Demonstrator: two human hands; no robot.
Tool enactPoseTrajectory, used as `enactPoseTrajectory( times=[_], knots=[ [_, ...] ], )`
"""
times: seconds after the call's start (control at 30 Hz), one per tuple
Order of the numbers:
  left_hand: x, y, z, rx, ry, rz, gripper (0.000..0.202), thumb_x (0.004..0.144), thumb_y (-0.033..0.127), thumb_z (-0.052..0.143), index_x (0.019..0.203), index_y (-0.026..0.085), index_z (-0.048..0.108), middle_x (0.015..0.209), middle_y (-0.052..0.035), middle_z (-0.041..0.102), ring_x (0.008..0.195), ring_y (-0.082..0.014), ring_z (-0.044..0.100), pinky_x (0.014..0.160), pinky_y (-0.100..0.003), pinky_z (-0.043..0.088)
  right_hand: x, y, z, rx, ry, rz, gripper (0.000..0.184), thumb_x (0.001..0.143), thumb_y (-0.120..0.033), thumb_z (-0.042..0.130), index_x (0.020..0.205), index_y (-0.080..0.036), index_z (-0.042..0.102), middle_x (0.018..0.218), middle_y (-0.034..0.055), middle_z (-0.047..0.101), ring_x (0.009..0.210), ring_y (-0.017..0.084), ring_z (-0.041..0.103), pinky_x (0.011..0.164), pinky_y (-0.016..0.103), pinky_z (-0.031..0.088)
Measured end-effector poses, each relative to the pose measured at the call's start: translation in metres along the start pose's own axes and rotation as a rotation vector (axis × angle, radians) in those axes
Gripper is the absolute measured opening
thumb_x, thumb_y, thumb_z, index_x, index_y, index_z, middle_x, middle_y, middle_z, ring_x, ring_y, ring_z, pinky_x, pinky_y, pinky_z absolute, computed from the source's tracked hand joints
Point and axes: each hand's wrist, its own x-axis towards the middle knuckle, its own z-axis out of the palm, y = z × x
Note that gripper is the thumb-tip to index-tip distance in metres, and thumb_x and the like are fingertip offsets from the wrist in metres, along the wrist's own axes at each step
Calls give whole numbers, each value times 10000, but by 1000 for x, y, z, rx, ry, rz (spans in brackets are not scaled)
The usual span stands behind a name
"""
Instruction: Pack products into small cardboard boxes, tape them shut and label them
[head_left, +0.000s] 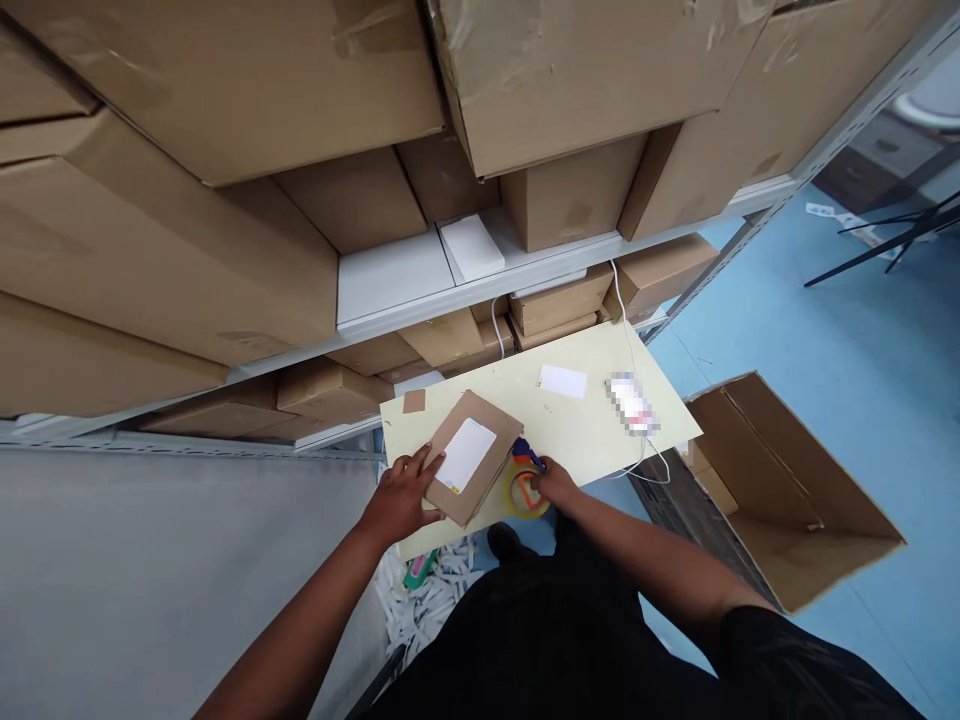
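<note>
Left hand [403, 503]: grip is closing round the left corner of a flat cardboard packet [491, 440], fingers lying along its left edge, thumb set apart at the near side. Packet is lying flat near the table's [581, 432] left end, stretching from the near edge toward the far edge, one corner pointing right. White label [466, 455] is sitting on its upper face.

Right hand [555, 483]: grip is wrapping a blue-and-orange tape dispenser [525, 464] with a yellow roll [511, 490]. It is hanging at the table's near edge, just beside the packet's right side; whether the two are touching, cannot tell.

Also on the table: small brown square [414, 401] is lying by the far left corner; white slip [562, 381] is resting near the far edge, right of the packet; pixelated object [631, 404] is lying near the right edge, details hidden, white cable [664, 462] running close by and drooping over the near edge.

Beyond the far edge, brown cartons [574, 300] are filling the shelf [401, 285]. Past the right edge an open carton [810, 500] is standing. Below the near left corner, paper strips [435, 605] are heaping up around a green-and-pink item [420, 568].
</note>
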Motion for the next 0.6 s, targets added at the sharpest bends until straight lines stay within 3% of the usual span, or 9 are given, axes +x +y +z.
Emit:
enactPoseTrajectory(
  times=[0.17,0.33,0.47,0.6],
  knots=[
    [16,38,12,41,54,21,1098,654,607,832,1598,300,363,1698,-98,246,1562,-424,142,1245,-598,128,48,-36,-32,-56,-40,-30,455,684,-175,675,1138,-202,664,987,46,755,895,220,699,698,256,491],
    [34,61,25,-24,80,-56,1160,690,722,754,1636,256,270,1713,-128,166,1573,-432,71,1224,-610,184,69,-52,-54,-87,-23,-51,455,697,-197,692,1151,-208,668,1061,63,748,917,231,690,718,268,489],
    [37,67,29,-60,102,-105,1134,715,714,745,1637,259,267,1709,-129,181,1571,-437,82,1216,-608,214,47,-29,-65,-84,-19,-55,456,732,-201,644,1188,-202,657,1022,65,749,885,236,695,718,285,496],
    [43,79,27,-86,116,-162,1134,739,734,715,1640,224,253,1717,-132,146,1578,-423,57,1218,-600,233,-8,26,-54,-78,-7,-56,570,749,-174,600,1318,-201,588,1119,75,740,979,247,697,810,311,511]
  ],
)
